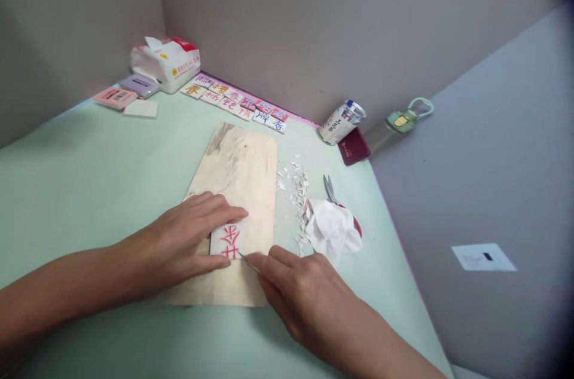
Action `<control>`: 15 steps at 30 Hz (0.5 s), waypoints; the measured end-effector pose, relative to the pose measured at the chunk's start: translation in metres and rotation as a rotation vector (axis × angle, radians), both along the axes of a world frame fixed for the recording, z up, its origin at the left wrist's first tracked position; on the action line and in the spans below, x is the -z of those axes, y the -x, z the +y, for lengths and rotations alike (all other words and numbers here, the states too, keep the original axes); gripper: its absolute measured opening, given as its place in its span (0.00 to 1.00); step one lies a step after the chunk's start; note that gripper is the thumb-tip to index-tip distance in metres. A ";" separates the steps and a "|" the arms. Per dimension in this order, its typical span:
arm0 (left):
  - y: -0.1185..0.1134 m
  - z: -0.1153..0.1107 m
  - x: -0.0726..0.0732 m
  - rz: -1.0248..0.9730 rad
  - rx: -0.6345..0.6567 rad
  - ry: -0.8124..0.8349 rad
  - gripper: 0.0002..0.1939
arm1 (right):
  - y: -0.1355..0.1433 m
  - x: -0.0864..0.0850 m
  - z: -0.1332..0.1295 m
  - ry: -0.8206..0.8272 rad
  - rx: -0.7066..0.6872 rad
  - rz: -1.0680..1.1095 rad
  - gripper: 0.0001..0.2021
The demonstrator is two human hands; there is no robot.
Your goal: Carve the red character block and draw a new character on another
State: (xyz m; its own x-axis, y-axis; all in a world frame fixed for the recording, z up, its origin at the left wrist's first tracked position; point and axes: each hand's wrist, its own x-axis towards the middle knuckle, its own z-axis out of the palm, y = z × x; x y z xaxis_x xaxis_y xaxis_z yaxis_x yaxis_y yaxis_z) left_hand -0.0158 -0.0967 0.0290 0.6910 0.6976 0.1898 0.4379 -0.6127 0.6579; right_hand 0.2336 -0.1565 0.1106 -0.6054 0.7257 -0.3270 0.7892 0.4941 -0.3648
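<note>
On a pale wooden board point(249, 176) lies a flat white block point(226, 240) with a red character on it. My left hand point(191, 238) grips the block, thumb at its near edge and fingers along its far edge. A small carving knife point(249, 263) is in my right hand point(300, 283), pinched by the fingers. Its thin metal tip touches or nearly touches the block's near right corner. The knife's handle is hidden inside my right hand, and the block's left side is partly covered by my left hand.
White shavings point(299, 199) lie right of the board, beside crumpled tissue point(334, 229) partly covering scissors point(329, 188). Farther back are lettered white blocks point(237, 101), a tissue pack point(168, 65), a can point(341, 123), a dark red booklet point(354, 149) and a green-lidded bottle point(401, 121).
</note>
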 end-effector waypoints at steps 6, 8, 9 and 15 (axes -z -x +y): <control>-0.001 0.000 0.000 0.000 -0.005 -0.004 0.29 | 0.000 0.002 -0.001 -0.009 -0.012 0.015 0.09; 0.000 0.000 0.001 0.000 -0.007 -0.004 0.28 | 0.001 0.002 0.000 -0.009 -0.009 0.026 0.09; 0.000 0.000 0.001 0.000 -0.008 -0.005 0.28 | 0.001 0.002 0.000 -0.010 -0.010 0.034 0.08; 0.000 0.000 0.002 -0.001 -0.021 -0.019 0.25 | 0.005 -0.002 0.002 -0.039 -0.022 0.032 0.07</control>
